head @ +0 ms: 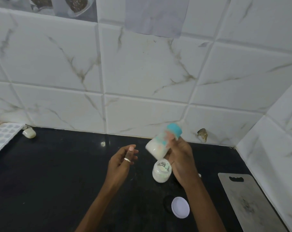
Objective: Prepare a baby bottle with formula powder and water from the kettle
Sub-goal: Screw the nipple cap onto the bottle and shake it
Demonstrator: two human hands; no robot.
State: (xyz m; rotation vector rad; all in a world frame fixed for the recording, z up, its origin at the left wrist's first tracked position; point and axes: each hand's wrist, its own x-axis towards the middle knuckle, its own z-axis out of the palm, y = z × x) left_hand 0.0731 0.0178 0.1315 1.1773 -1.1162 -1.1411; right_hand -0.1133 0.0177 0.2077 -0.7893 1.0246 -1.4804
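My right hand (181, 158) grips a baby bottle (160, 143) with a teal cap, tilted above the black counter (58, 173). The bottle is blurred and holds white milky liquid in its lower part. Just below it an open jar of white formula powder (161, 171) stands on the counter, with a scoop or label showing inside. The jar's white lid (180, 210) lies flat nearer to me. My left hand (121, 161), a ring on one finger, hovers left of the bottle with loosely curled fingers and holds nothing. No kettle is in view.
A steel cutting board (249, 203) lies at the right edge of the counter. A white moulded tray (3, 138) and a small pale lump (29, 133) sit at the far left by the tiled wall (141, 72). The wall corner closes the right side.
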